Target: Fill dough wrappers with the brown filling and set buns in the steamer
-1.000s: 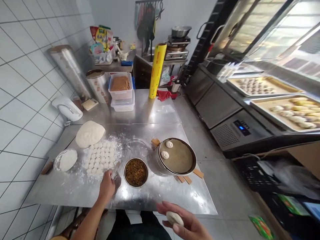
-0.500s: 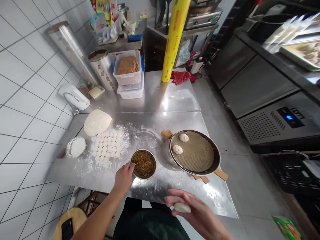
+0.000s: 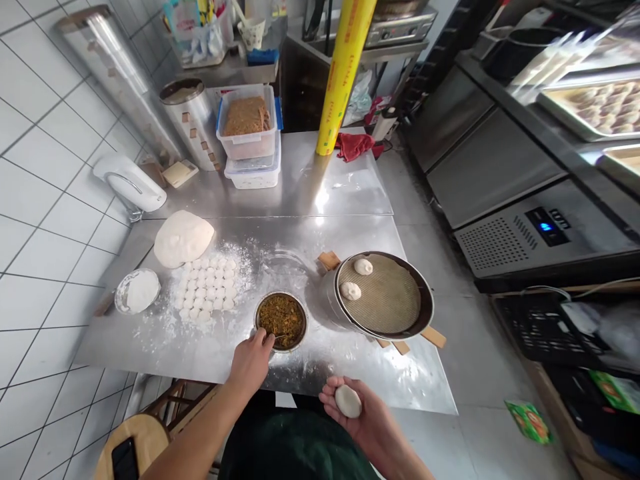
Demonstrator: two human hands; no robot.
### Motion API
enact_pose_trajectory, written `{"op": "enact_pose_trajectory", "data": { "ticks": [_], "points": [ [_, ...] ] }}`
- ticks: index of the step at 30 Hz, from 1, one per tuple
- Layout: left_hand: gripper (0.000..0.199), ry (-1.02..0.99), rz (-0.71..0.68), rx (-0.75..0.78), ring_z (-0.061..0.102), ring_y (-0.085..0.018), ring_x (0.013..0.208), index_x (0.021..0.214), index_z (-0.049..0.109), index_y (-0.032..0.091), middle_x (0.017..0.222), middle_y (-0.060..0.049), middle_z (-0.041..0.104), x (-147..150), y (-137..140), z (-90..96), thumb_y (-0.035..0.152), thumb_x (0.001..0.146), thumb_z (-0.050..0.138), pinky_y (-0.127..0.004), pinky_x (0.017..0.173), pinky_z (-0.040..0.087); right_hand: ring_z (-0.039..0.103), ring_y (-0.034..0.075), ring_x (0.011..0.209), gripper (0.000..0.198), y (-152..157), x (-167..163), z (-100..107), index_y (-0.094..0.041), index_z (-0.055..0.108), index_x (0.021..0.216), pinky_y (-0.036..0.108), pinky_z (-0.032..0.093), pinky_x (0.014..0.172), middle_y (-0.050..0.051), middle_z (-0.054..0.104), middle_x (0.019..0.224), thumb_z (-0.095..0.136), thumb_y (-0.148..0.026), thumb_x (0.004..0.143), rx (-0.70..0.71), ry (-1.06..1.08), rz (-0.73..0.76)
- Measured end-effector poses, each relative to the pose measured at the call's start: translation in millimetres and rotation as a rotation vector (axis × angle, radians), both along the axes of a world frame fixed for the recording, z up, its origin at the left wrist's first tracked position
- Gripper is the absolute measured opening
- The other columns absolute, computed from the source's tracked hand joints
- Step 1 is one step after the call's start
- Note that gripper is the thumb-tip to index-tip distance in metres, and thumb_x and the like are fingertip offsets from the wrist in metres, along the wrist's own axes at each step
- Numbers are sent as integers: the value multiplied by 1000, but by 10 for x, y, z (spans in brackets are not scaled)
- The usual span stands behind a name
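My left hand (image 3: 253,360) is closed on a thin utensil (image 3: 279,338) at the near rim of a round metal bowl (image 3: 305,331). Its tip is in the dark, chopped filling (image 3: 283,317); its exact kind is too small to tell. Palm up in front of my body, my right hand (image 3: 367,413) cups a flat, pale dough wrapper (image 3: 349,401). To the right, a round steamer (image 3: 431,293) with a mesh liner holds two pleated buns (image 3: 351,291). Left of the bowl, rows of small dough pieces (image 3: 207,287) lie on floured metal.
A large dough slab (image 3: 183,238) and a bowl of flour (image 3: 137,291) are on the left of the table. Stacked plastic tubs (image 3: 253,173) and a yellow film roll (image 3: 343,80) stand at the back. Wooden slats (image 3: 434,337) jut from under the steamer.
My right hand has turned palm up, showing the wrapper's flat face. The utensil in my left hand has shifted toward the bowl's near rim. The whole view has shifted slightly.
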State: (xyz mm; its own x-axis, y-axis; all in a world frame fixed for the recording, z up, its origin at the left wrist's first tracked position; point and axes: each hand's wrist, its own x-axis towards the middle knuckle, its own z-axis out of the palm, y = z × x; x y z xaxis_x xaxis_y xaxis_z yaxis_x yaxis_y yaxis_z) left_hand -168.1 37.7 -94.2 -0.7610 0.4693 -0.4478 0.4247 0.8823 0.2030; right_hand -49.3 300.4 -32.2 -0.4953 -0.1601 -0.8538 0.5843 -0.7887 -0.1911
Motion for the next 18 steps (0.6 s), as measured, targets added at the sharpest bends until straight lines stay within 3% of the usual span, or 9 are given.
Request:
{"op": "enact_pose_trajectory", "data": {
  "ticks": [5, 10, 14, 18],
  "points": [
    [53, -59, -16, 20, 70, -26, 106, 145, 62, 22, 136, -14, 63, -93, 70, 4, 6, 97, 46, -38, 90, 57, 76, 28, 102, 32, 26, 50, -44, -14, 80, 94, 34, 65, 90, 6, 77, 94, 85, -41, 79, 11, -49, -98],
    [40, -134, 19, 75, 71, -21, 93, 126, 75, 27, 120, -8, 70, -241, 82, 60, 12, 95, 52, -31, 83, 54, 73, 34, 114, 33, -3, 102, -121, -14, 77, 92, 42, 61, 105, 7, 77, 91, 87, -40, 74, 54, -60, -154],
    [39, -187, 94, 143, 71, -21, 96, 118, 80, 30, 112, -6, 74, -326, 80, 136, 17, 98, 48, -30, 86, 53, 72, 33, 116, 37, -24, 104, -206, -15, 75, 95, 43, 57, 111, 9, 78, 103, 87, -41, 72, 113, -63, -168],
    [37, -257, 182, 224, 72, -22, 103, 114, 83, 28, 114, -6, 78, -382, 77, 185, 19, 97, 51, -31, 93, 54, 73, 31, 112, 40, -56, 23, -265, -16, 73, 100, 42, 58, 107, 7, 77, 98, 86, -44, 73, 176, -18, -177]
  ]
}}
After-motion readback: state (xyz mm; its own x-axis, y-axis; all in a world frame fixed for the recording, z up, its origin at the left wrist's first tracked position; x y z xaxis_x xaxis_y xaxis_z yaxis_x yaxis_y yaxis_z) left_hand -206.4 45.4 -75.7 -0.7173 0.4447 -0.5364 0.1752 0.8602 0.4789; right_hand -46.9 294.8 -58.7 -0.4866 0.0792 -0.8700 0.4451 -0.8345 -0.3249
